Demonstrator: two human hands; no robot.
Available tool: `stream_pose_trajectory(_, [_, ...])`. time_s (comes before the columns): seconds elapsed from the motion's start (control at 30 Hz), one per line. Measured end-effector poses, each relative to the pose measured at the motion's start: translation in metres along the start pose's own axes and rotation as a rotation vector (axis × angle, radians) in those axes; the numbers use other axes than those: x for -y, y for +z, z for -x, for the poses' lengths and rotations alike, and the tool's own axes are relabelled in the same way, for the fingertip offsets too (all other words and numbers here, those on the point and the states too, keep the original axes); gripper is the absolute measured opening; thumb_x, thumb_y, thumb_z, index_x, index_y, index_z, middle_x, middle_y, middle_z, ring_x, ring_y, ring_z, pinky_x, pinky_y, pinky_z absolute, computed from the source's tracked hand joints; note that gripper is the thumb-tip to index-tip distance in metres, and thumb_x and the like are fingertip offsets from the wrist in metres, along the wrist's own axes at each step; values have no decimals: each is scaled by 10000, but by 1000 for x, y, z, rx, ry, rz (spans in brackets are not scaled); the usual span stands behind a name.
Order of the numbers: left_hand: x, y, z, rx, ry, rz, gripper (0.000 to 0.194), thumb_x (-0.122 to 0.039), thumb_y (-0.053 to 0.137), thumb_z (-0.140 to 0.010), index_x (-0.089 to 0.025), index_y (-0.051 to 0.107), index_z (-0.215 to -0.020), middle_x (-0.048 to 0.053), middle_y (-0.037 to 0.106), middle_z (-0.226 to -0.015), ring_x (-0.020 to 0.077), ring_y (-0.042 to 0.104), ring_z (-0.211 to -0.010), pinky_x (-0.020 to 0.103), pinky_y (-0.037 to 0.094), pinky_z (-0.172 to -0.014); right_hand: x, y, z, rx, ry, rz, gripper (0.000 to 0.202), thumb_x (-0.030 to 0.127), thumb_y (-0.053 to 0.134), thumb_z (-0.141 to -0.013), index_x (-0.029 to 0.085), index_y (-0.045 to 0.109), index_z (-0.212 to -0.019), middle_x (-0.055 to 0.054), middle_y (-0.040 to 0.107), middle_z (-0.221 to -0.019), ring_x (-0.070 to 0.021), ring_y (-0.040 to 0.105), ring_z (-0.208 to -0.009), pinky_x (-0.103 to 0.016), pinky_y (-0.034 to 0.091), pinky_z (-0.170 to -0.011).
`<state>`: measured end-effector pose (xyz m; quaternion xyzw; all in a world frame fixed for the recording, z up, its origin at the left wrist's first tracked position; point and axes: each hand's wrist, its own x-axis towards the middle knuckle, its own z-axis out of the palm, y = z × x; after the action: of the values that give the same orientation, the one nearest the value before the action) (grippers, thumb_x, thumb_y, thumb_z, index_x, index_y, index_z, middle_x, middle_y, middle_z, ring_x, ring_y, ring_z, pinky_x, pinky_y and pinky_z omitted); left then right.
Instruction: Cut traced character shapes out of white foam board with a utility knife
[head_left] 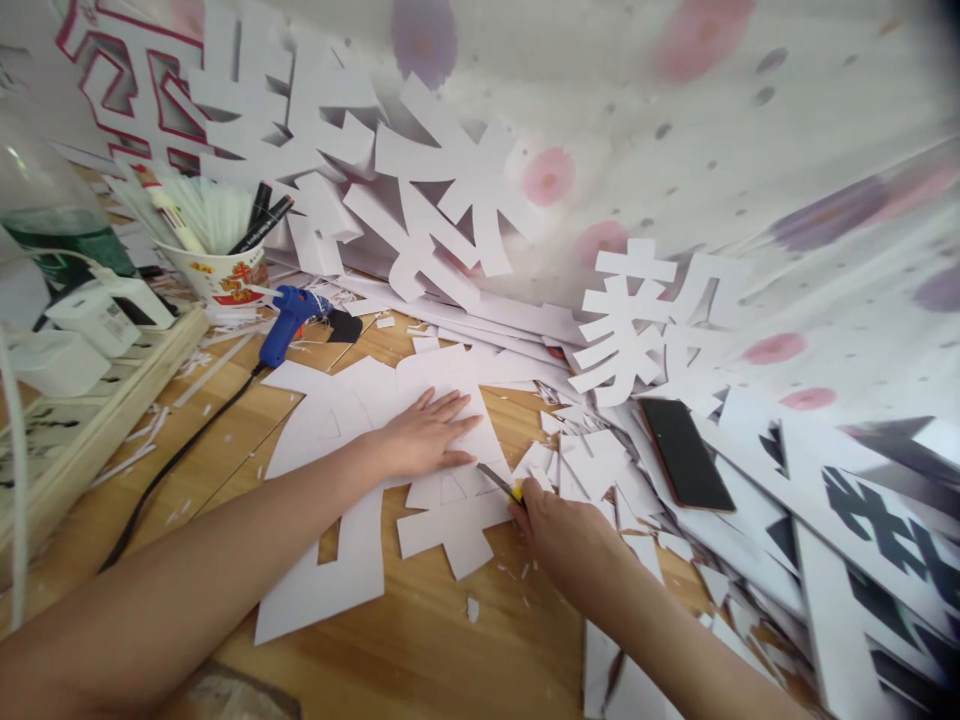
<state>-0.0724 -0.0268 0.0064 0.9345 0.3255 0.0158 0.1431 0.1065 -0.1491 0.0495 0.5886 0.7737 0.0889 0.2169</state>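
Your left hand (427,435) lies flat, fingers spread, on the white paper (360,405) at the centre of the frame. Your right hand (562,535), right of centre, pinches a knife (495,480) with a bit of yellow on its handle; the blade points up and left, its tip just beside your left thumb. You cannot tell whether the tip touches the paper.

On the tub (225,278) at upper left you can read a red 牛; its smaller print is too blurred, as is the lettering on the markers (262,215) in it. Large cut-out characters (450,190) stand across the top, and one at upper left has a red outline.

Your clearest stretch of bare worktop (420,655) is at bottom centre, below the paper's lower edge. To the right, scraps (592,465) crowd in, with a dark phone (686,455) beyond them. On the left, a blue glue gun (289,325) lies near the paper's upper edge, and its black cord runs down toward lower left.
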Motion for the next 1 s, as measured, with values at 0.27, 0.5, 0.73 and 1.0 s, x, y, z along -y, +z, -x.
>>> stream_pose_trajectory(0.27, [0,-1,0,3,-7,5,659,-616,228,-837,-236,237,-1375,86,93,-1464,207,49,-1346,423,-5,-1070,-4,2,-6,44,-53,16,194,237,339,-906,125,495,-878,-15,534,-556,-149,606,-469,-209,269,-359])
stream_pose_trajectory(0.5, [0,-3,1,10,-16,17,648,-611,244,-836,-248,240,-1373,58,89,-1468,203,52,-1347,410,-7,-1070,-11,4,-9,27,-113,73,184,231,350,-898,126,500,-916,-2,503,-514,-151,587,-438,-243,220,-349])
stream_pose_trajectory(0.73, [1,-2,-1,17,-21,24,639,-600,246,-842,-249,230,-1376,51,80,-1470,195,34,-1348,401,-10,-1070,-15,-1,-10,46,-153,78,183,231,361,-895,121,508,-892,1,501,-482,-143,571,-413,-228,177,-347])
stream_pose_trajectory(1.0, [2,-1,-1,19,-12,17,629,-598,242,-845,-262,226,-1376,58,81,-1469,188,23,-1348,404,-24,-1068,-18,5,-7,29,-158,78,177,242,367,-891,129,503,-892,0,489,-484,-152,561,-403,-242,183,-348])
